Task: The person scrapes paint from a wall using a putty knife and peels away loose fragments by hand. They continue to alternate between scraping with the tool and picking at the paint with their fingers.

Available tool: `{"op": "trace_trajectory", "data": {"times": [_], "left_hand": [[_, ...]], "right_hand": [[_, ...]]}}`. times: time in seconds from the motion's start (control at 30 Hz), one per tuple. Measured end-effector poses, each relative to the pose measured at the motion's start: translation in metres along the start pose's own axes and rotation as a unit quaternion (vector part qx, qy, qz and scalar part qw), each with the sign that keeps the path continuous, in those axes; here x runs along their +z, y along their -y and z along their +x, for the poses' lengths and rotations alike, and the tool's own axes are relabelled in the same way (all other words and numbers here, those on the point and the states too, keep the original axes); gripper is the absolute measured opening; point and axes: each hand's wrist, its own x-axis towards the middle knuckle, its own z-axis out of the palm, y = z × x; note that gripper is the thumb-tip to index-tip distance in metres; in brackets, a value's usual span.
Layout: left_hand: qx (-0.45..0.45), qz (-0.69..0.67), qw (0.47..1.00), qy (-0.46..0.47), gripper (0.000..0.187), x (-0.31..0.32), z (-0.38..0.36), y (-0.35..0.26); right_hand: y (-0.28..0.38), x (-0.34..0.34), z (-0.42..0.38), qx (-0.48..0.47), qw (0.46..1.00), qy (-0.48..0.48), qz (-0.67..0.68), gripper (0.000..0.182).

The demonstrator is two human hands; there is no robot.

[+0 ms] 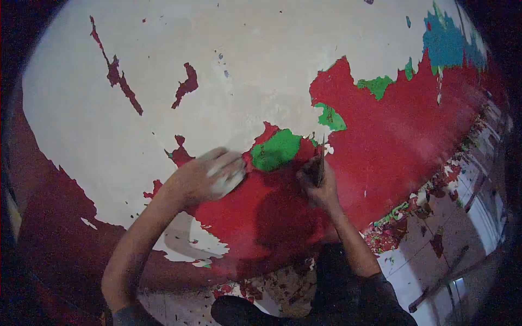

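Note:
A pale wall (234, 76) is partly covered by red paint (234, 223) with torn, ragged edges. A green patch (276, 150) shows between my two hands. My left hand (218, 173), dusted white, rests against the surface just left of that patch, at the edge of the red layer. Its fingers look extended and slightly bent, and I see nothing held in them. My right hand (322, 187) is closed around a thin, upright blade like a scraper (322, 155), right of the green patch. The grip on its handle is mostly in shadow.
Red and green paint flakes (389, 233) lie heaped along the wall's foot on the tiled floor (413, 271). A dark stick-like thing (437, 280) lies on the tiles at lower right. Blue paint (448, 41) remains at upper right, and smaller green patches (375, 86) border the red.

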Motion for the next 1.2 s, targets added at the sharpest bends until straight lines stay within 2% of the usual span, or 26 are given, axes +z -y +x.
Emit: {"op": "trace_trajectory", "data": {"times": [0.1, 0.17, 0.27, 0.37, 0.47, 0.57, 0.7, 0.77, 0.87, 0.97, 1.07, 1.1, 1.13, 1.2], "left_hand": [[-0.022, -0.014, 0.999, 0.032, 0.015, 0.0, -0.017, -0.016], [-0.044, -0.003, 0.999, 0.028, 0.021, 0.0, -0.02, -0.028], [-0.179, -0.02, 0.984, -0.003, 0.035, -0.02, 0.006, -0.035], [-0.129, 0.002, 0.992, -0.01, 0.042, -0.007, 0.015, -0.024], [-0.04, 0.073, 0.996, 0.01, 0.046, 0.005, 0.012, -0.01], [-0.097, -0.053, 0.994, -0.005, 0.04, 0.008, 0.016, -0.007], [-0.005, 0.025, 1.0, -0.011, 0.03, 0.019, 0.014, 0.002], [0.034, 0.038, 0.999, -0.014, 0.025, 0.016, 0.019, 0.003], [-0.046, -0.031, 0.998, -0.039, 0.027, 0.021, 0.014, -0.006], [0.019, 0.058, 0.998, 0.017, 0.028, 0.011, 0.016, -0.013], [0.013, 0.081, 0.995, 0.061, 0.025, 0.02, 0.008, -0.034], [-0.008, 0.031, 0.996, 0.088, 0.02, 0.032, -0.001, -0.051], [-0.03, -0.019, 0.993, 0.115, 0.016, 0.046, -0.013, -0.073], [-0.001, -0.058, 0.996, 0.062, 0.015, 0.066, -0.025, -0.111]], "right_hand": [[0.007, 0.002, -0.002, 0.056, 0.998, 0.002, 0.016, 0.023], [0.003, 0.002, -0.002, 0.04, 0.999, 0.0, 0.016, 0.023], [0.0, 0.001, -0.001, 0.021, 1.0, -0.007, -0.014, 0.023], [0.012, 0.001, 0.0, 0.038, 0.999, -0.007, -0.029, 0.023], [0.01, 0.001, 0.0, 0.041, 0.999, -0.01, -0.028, 0.023], [0.001, 0.001, 0.001, 0.033, 0.999, -0.009, -0.022, 0.022], [-0.003, 0.001, 0.0, -0.006, 0.999, -0.014, -0.052, 0.021], [0.001, 0.001, -0.001, 0.003, 1.0, -0.011, -0.028, 0.02], [0.01, 0.002, -0.001, 0.004, 1.0, -0.01, -0.017, 0.02], [0.007, 0.0, -0.002, 0.04, 0.999, -0.007, -0.025, 0.024], [0.013, 0.003, -0.003, 0.064, 0.998, -0.006, 0.005, 0.027], [0.016, 0.004, -0.002, 0.065, 0.998, -0.005, 0.021, 0.028], [0.012, 0.003, -0.001, 0.036, 0.999, -0.012, -0.007, 0.025], [-0.003, 0.005, 0.001, -0.024, 0.998, -0.029, -0.058, 0.021]]}}
